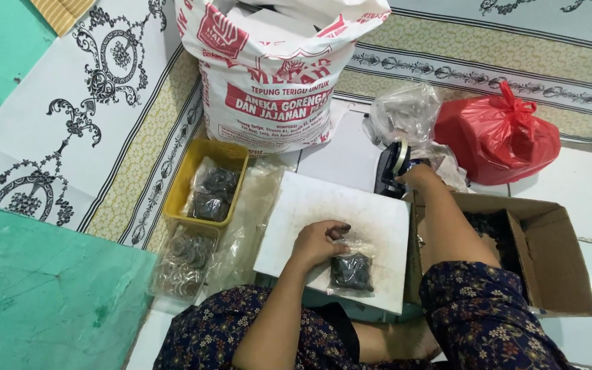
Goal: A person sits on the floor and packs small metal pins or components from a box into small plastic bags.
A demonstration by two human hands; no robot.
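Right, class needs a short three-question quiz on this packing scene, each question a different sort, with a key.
1. True or false: the left hand rests on a small clear bag of dark parts.
2. What does the right hand touch: A) red plastic bag, B) tape dispenser, C) yellow tray?
3. What colour is the board under the small bag?

Key: 1 true; 2 B, the tape dispenser; 3 white.

Small clear plastic bag point(351, 269) of dark pieces, lying flat near the front edge of the white board point(330, 212), top held down. Dark tape dispenser point(393, 168), upright beyond the board, gripped from above.
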